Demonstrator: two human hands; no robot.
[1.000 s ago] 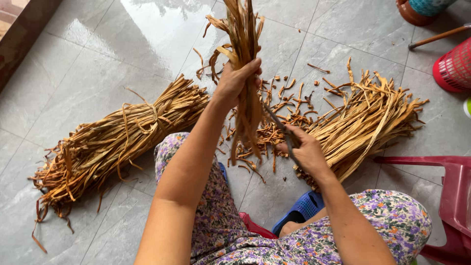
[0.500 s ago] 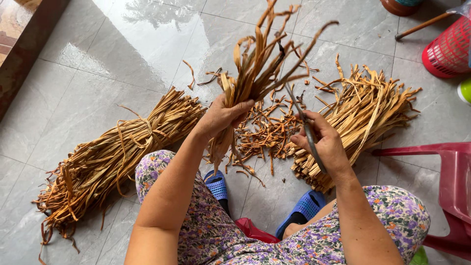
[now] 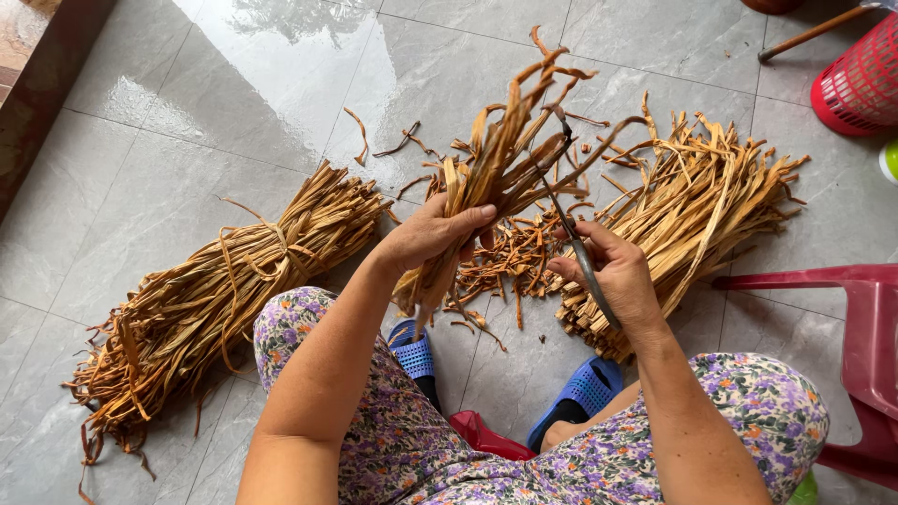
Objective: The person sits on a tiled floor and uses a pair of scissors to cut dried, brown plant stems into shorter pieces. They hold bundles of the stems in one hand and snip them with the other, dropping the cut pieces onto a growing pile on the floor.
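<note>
My left hand (image 3: 432, 238) grips a handful of dry brown plant strips (image 3: 505, 159), held tilted with the frayed ends pointing up and to the right. My right hand (image 3: 613, 271) holds a pair of metal scissors (image 3: 572, 234), the blades reaching up into the strips. A heap of short brown trimmings (image 3: 510, 262) lies on the floor below the hands. A tied bundle of strips (image 3: 224, 290) lies to my left. A loose pile of strips (image 3: 692, 206) lies to my right.
Grey floor tiles (image 3: 281, 93) with a wet sheen surround me. A red plastic stool (image 3: 865, 337) stands at my right, a red basket (image 3: 861, 84) at the top right with a wooden stick (image 3: 804, 33). Blue sandals (image 3: 412, 351) are on my feet.
My left hand has lowered and tilted the handful to the right. My right hand has brought the scissors up into the strips.
</note>
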